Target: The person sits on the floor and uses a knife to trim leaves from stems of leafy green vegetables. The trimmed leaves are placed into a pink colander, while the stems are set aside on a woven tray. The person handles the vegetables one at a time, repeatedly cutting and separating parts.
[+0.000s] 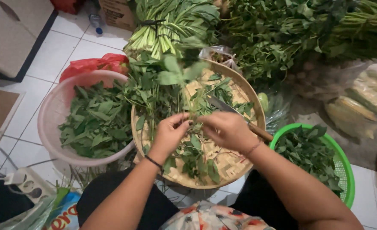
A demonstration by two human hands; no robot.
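Over round woven tray [235, 168], leafy stem [184, 91]

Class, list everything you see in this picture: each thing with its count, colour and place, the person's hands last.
woven tray: one, tan, centre, leafy stems on it
pink basin: one, left, holding picked leaves
green basket: one, right, holding leaves
tied stalks: one bundle, green, top centre
red bag: one, behind the basin
power strip: one, white, lower left
knife: one, wooden handle, in right hand
left hand: pinching a leafy stem
right hand: gripping the knife
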